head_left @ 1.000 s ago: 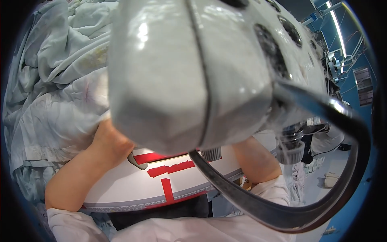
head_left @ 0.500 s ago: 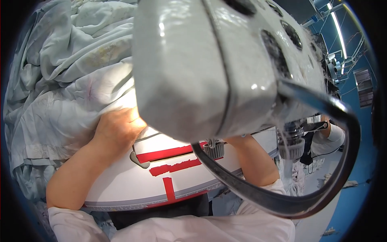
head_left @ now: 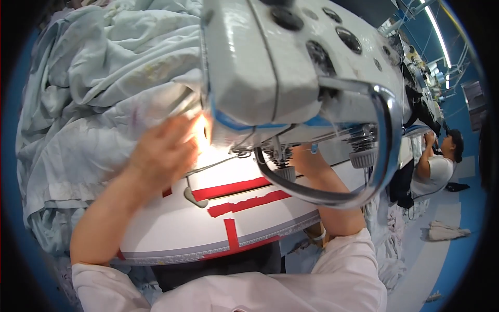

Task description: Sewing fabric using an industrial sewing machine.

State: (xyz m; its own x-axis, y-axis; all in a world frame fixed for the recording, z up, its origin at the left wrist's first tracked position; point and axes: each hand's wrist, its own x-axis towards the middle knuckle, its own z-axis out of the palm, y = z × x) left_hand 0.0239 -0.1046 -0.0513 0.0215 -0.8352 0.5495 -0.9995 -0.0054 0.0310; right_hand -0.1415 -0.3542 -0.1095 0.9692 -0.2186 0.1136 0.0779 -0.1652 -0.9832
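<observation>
A large white sewing machine head (head_left: 249, 67) fills the upper middle. My left hand (head_left: 169, 148) is beside its lit needle area, at the edge of a pale grey-white cloth (head_left: 78, 151). Its fingers look loosely bent and apart, slightly smeared, with no clear grip on the cloth. My right hand (head_left: 310, 158) reaches in behind the machine's tension dial (head_left: 283, 174), its fingers hidden. Beneath both arms lies the white machine table (head_left: 171, 231), marked with red tape strips (head_left: 249, 203) and a measuring tape along its near edge.
A curved metal bar (head_left: 382, 156) juts from the machine toward me, close to my right forearm. More pale cloth is heaped at the left. On the right a co-worker (head_left: 434, 166) sits at another station, and a cloth piece (head_left: 447, 230) lies on the floor.
My view has shifted, so the machine appears higher and farther off. My left hand has gone from a closed fist on the cloth to looser, parted fingers. The co-worker shows more fully.
</observation>
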